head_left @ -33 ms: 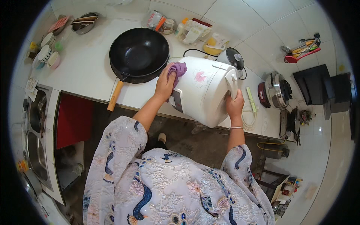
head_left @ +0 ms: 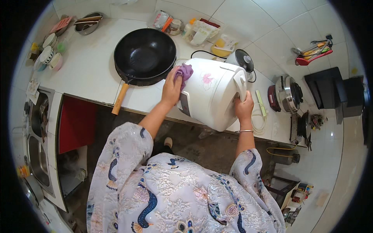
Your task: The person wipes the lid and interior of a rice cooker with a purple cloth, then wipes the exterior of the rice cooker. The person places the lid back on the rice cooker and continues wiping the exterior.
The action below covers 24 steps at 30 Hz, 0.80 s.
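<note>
A white rice cooker (head_left: pixel 213 87) with a pink flower print lies tipped over at the counter's front edge, its lid end toward the right. My left hand (head_left: pixel 171 87) is closed on a crumpled purple cloth (head_left: pixel 184 73) and presses it against the cooker's base end. At the other end my right hand (head_left: pixel 244 106) grips the cooker by its white carrying handle (head_left: pixel 241 83); some of those fingers are hidden behind it. Left of the cooker, close to my left hand, sits a black wok (head_left: pixel 144 54) with a wooden handle (head_left: pixel 121 99) that reaches past the counter edge.
Behind the cooker stands a small grey pot with a glass lid (head_left: pixel 243 60). A coiled white cord with a green power strip (head_left: pixel 260 103) lies to the right, before a steel pressure cooker (head_left: pixel 285 93). Bags and jars (head_left: pixel 175 26) line the wall. A double sink (head_left: pixel 38 155) is far left.
</note>
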Motion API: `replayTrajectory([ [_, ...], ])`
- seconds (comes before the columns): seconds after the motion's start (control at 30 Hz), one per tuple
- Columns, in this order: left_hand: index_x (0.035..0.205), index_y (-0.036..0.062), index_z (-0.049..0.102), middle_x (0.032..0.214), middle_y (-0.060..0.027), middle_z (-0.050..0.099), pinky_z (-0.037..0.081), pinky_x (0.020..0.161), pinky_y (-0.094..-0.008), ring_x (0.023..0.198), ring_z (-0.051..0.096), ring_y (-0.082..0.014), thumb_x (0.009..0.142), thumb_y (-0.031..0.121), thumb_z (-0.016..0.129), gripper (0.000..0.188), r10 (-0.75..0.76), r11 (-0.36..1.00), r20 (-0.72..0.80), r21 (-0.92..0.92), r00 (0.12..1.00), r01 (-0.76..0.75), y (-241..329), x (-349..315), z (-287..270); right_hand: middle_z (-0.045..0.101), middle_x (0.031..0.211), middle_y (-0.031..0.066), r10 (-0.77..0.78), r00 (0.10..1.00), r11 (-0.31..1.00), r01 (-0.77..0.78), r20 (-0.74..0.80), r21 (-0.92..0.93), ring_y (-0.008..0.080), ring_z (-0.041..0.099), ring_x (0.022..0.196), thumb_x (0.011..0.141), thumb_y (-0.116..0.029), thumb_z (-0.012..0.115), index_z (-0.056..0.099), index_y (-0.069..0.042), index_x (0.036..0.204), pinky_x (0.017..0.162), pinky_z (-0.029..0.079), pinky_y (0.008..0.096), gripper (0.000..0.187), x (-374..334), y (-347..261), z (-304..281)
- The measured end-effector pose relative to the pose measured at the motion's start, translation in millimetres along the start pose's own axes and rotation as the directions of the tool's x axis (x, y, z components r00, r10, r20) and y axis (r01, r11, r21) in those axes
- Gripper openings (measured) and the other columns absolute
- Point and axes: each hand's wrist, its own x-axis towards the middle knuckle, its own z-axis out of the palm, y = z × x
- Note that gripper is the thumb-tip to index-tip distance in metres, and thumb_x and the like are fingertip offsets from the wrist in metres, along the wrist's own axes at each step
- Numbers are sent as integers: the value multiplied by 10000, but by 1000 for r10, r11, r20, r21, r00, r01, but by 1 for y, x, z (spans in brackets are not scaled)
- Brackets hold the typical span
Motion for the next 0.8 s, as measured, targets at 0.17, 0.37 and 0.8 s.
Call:
replayTrajectory([
  [0.17, 1267, 55, 561, 1332, -180, 545, 342, 1051, -451, 1278, 476, -348, 870, 196, 638, 429, 384, 912, 87, 120, 919, -393, 91, -39, 48, 681, 923, 187, -18, 998, 1000, 18, 67, -1, 337, 662, 868, 808, -146, 634, 597, 4, 1027, 769, 507, 393, 268, 13, -4, 2],
  [0.37, 1233, 182, 612, 1346, -76, 526, 324, 1043, -440, 1286, 471, -276, 755, 242, 726, 495, 601, 686, 324, 260, 730, -680, 117, -57, 76, 693, 938, 129, 32, 989, 986, -55, 141, 156, 210, 663, 865, 820, -159, 704, 610, -16, 1047, 760, 519, 336, 285, 6, 12, -9],
  [0.8, 1396, 40, 438, 1472, -207, 381, 253, 1125, -461, 1362, 357, -379, 947, 183, 524, 479, 294, 940, 14, 179, 956, -291, 53, -75, 13, 680, 936, 180, 42, 985, 999, -42, 167, -1, 292, 660, 870, 783, -67, 635, 598, 18, 1043, 776, 502, 374, 276, 4, -27, -6],
])
